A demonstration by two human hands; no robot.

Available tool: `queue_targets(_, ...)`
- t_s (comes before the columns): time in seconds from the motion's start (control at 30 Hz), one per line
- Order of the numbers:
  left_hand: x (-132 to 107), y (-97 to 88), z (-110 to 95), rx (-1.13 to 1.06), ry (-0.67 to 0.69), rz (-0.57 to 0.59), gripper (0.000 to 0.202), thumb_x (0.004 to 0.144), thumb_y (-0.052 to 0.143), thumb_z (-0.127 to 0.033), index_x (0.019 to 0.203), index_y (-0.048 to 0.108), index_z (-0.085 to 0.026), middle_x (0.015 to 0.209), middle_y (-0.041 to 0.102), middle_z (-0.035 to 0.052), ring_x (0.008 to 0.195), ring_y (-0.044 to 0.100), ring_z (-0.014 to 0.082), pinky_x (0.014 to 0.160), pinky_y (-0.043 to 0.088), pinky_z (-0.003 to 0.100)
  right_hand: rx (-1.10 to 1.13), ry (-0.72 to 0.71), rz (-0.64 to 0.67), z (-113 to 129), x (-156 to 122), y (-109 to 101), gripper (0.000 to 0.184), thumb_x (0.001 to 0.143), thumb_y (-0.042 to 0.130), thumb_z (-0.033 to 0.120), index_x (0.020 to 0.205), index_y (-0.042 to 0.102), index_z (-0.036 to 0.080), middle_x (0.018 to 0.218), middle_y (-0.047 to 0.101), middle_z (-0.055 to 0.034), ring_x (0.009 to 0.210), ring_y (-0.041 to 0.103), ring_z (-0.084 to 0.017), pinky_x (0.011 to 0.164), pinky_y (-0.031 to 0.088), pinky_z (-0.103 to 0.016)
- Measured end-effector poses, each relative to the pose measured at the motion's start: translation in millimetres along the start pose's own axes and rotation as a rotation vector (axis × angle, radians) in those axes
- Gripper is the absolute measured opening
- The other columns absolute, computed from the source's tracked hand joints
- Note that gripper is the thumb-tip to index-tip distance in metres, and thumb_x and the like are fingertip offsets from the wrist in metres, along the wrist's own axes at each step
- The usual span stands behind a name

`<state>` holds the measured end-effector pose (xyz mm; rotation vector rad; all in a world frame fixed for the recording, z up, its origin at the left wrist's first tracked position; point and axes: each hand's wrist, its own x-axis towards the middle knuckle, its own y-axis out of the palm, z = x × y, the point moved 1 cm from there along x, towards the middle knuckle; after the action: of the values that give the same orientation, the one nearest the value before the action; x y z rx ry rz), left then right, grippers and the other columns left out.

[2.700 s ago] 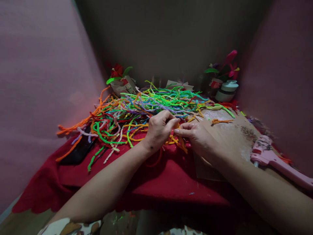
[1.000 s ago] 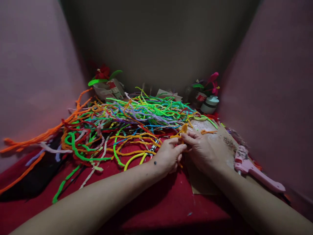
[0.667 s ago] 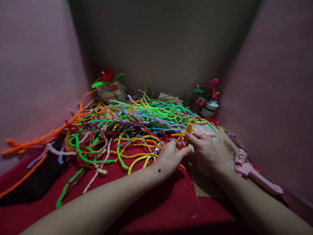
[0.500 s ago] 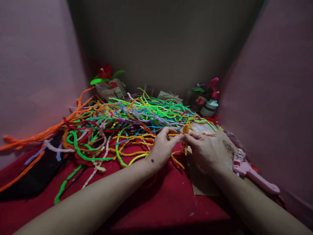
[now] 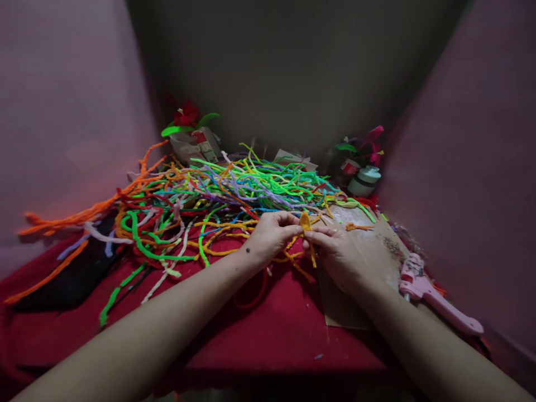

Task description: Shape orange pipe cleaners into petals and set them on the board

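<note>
My left hand (image 5: 270, 237) and my right hand (image 5: 335, 251) meet at the middle of the table, both pinching a bent orange pipe cleaner (image 5: 306, 223). Its looped top sticks up between my fingertips and its loose ends hang down toward the red cloth (image 5: 268, 329). Behind my hands lies a big tangled heap of pipe cleaners (image 5: 218, 192) in green, orange, purple, blue, red and white.
A pink glue gun (image 5: 431, 296) lies at the right beside a brown cardboard sheet (image 5: 368, 251). Small jars (image 5: 364, 180) and pink craft flowers (image 5: 372, 142) stand at the back right. A red craft flower (image 5: 186, 114) stands at the back left. Pink walls close in on both sides.
My hands stayed together on the orange pipe cleaner, working it and shifting slightly up and left. The yellow loop and scissors seen near my left hand earlier are now covered.
</note>
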<state>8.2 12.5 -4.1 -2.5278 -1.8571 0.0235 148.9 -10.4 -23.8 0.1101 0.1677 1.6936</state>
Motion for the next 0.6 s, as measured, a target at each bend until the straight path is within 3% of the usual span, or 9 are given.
queue_targets(0.1,-1,1.6,-1,0.033,-0.018,-0.014,0.01,0.064,0.061,-0.021,0.064,0.056,-0.013,0.045,0.047,-0.0065,0.036,0.036,0.0032,0.039,0.026,0.018,-0.011,0.012,-0.041,5,-3,5,0.019,0.064,0.064,0.029,0.052,0.058,0.016,0.046,0.049,0.004,0.042,0.038,-0.007,0.046,0.029,-0.024)
queue_targets(0.23,-3,3.9,-2,0.057,-0.102,-0.011,0.007,0.064,0.053,-0.013,0.058,0.05,-0.014,0.038,0.041,-0.0071,0.031,0.032,0.0039,0.036,0.023,0.018,-0.204,-0.009,-0.084,13,-9,9,0.019,0.064,0.064,0.028,0.051,0.057,0.016,0.046,0.05,0.0039,0.042,0.039,-0.007,0.045,0.029,-0.023)
queue_targets(0.33,-3,4.5,1,-0.017,-0.172,0.06,0.009,0.061,0.046,-0.009,0.056,0.046,-0.016,0.039,0.04,-0.0059,0.031,0.033,0.0052,0.034,0.024,0.019,-0.317,-0.066,-0.075,13,-10,9,0.021,0.065,0.064,0.03,0.051,0.056,0.016,0.047,0.049,0.0041,0.044,0.04,-0.008,0.046,0.032,-0.023)
queue_targets(0.6,-3,1.0,5,-0.156,-0.165,0.162,0.012,0.058,0.051,-0.008,0.065,0.049,-0.017,0.04,0.041,-0.0065,0.033,0.031,0.0054,0.033,0.022,0.017,-0.425,-0.127,-0.09,0,-8,5,0.014,0.068,0.063,0.029,0.064,0.066,0.017,0.059,0.06,-0.0006,0.054,0.05,-0.013,0.052,0.039,-0.025)
